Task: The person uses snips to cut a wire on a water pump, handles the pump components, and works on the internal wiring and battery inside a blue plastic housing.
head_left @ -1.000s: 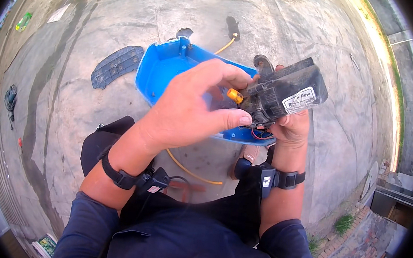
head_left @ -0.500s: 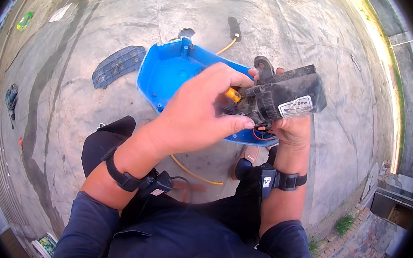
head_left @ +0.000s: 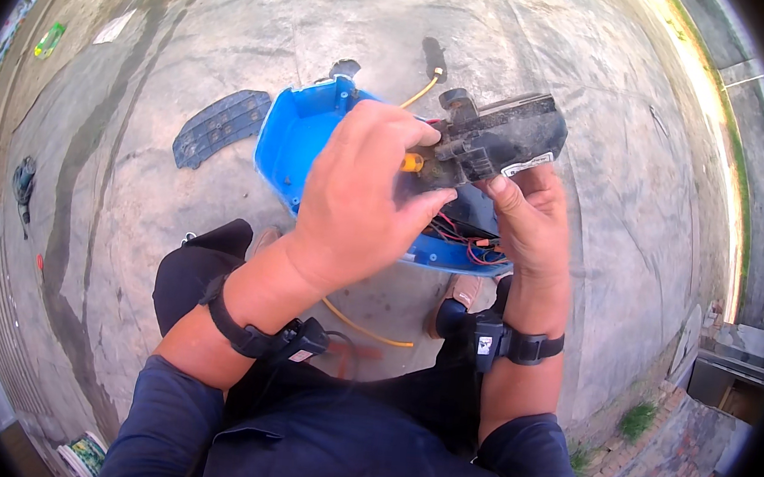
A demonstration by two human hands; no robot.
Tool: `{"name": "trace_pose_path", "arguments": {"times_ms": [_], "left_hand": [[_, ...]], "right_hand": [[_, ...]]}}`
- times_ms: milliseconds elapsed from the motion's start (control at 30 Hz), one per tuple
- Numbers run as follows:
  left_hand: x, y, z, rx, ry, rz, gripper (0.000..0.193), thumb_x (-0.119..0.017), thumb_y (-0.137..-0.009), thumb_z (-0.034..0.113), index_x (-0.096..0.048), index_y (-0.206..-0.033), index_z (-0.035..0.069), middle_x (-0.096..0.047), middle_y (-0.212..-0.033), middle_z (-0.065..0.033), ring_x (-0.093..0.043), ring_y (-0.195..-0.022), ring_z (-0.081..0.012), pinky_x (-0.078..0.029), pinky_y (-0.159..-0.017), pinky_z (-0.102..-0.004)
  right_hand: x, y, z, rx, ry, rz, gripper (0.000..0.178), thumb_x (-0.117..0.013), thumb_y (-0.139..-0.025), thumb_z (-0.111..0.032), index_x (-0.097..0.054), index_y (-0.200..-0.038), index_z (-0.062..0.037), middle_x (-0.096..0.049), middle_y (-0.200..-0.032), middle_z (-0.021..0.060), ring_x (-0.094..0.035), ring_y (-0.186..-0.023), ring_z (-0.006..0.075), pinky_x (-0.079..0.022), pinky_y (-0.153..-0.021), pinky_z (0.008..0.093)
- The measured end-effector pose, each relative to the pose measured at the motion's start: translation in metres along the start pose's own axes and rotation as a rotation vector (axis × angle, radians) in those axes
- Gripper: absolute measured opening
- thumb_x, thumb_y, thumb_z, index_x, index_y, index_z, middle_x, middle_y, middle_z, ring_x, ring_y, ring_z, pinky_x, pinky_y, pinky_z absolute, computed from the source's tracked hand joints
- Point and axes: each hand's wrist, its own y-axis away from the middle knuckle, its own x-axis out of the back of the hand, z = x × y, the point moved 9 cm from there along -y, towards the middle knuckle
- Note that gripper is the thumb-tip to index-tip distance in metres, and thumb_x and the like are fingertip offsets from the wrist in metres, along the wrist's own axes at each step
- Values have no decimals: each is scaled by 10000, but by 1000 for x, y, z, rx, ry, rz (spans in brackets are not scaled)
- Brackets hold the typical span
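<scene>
Concrete (head_left: pixel 356 18) — black device (head_left: pixel 500 138) in hand (head_left: pixel 533 223).

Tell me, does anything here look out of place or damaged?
Yes: tangled wires lie exposed in the open blue plastic housing, and a dark ribbed panel lies on the ground at its left, perhaps detached. The handheld black pump-like unit looks grimy; whether it is damaged, I cannot tell.

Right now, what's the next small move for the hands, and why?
Probably rotate the black unit slightly to expose its left end: the left hand partly hides the orange piece there. The right hand holds the unit's near edge, so it can likely steady it above the wires in the blue shell.
</scene>
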Motion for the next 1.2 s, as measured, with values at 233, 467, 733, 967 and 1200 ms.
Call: {"name": "trace_pose_path", "arguments": {"times_ms": [233, 467, 733, 967, 1200], "left_hand": [[-5, 3, -3, 34, -48, -20, 559, -878, -657, 82, -556, -1111, 36, -587, -1000, -132, -600, -936, -307, -501, -811, -369], [-22, 10, -31, 405, 183, -173, 506, -854, -748, 105, -542, -1137, 22, -616, -1105, -113, -621, -1018, -202, -510, -885, -330], [-41, 22, -38, 625, 526, -194, 476, -808, -837, 100, -487, -1178, 14, -622, -1089, -99, -633, -972, -173, -521, -868, -322], [-11, -4, -32, 388, 159, -114, 335, -773, -883, 167, -572, -1109, 22, -605, -1051, -66, -602, -821, -122, -532, -703, -261], [-9, -14, -26, 403, 302, -94, 212, -710, -929, 163, -629, -1055, 12, -605, -956, -35, -596, -775, -89, -515, -651, -236]], "right_hand": [[-18, -1, -8, 44, -31, -22, 560, -740, -882, -122, -498, -1364, 30, -641, -1255, 128, -613, -1143, 185, -487, -983, 335], [-19, -8, -9, 53, -30, 57, 589, -764, -852, -96, -497, -1358, 46, -679, -1132, 118, -656, -996, 151, -530, -850, 297], [-17, -13, -23, 221, 138, 166, 607, -844, -778, -140, -529, -1263, 45, -668, -1104, 106, -639, -969, 143, -519, -855, 283], [-19, -13, -23, 170, 154, 201, 600, -868, -745, -153, -542, -1214, 33, -660, -1112, 118, -634, -998, 148, -522, -876, 299], [-32, -8, -28, 203, 328, 242, 579, -880, -722, -166, -558, -1160, 33, -685, -1023, 117, -655, -919, 141, -544, -810, 292]]}}
